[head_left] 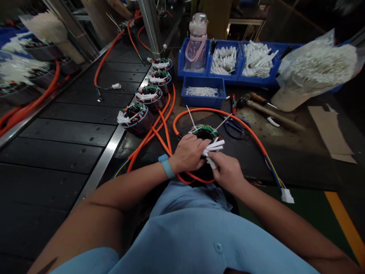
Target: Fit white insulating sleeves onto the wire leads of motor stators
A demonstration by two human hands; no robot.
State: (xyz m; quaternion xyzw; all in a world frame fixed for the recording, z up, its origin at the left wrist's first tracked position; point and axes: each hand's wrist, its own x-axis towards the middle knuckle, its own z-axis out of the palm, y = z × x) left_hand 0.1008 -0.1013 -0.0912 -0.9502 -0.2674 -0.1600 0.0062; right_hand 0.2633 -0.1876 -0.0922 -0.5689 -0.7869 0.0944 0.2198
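Note:
In front of me at the bench edge stands a motor stator (203, 130) with green and red windings and two thin white ties sticking up from its rim. A bundle of white sleeves (215, 146) lies over its near side. My left hand (190, 152) is closed over the near left rim, its fingertips at the bundle and partly hidden. My right hand (228, 169) pinches the white sleeves from the right, fingers curled. From the stator an orange cable (222, 111) loops round to the right and ends in a white connector (287, 196).
Several stators (149, 97) line the metal edge strip at left. Behind are blue bins (203, 101) with ties and sleeves, and a bottle (196, 45). A hammer (273, 114), scissors (236, 129), a red marker (233, 104) and a bag of ties (319, 68) lie right.

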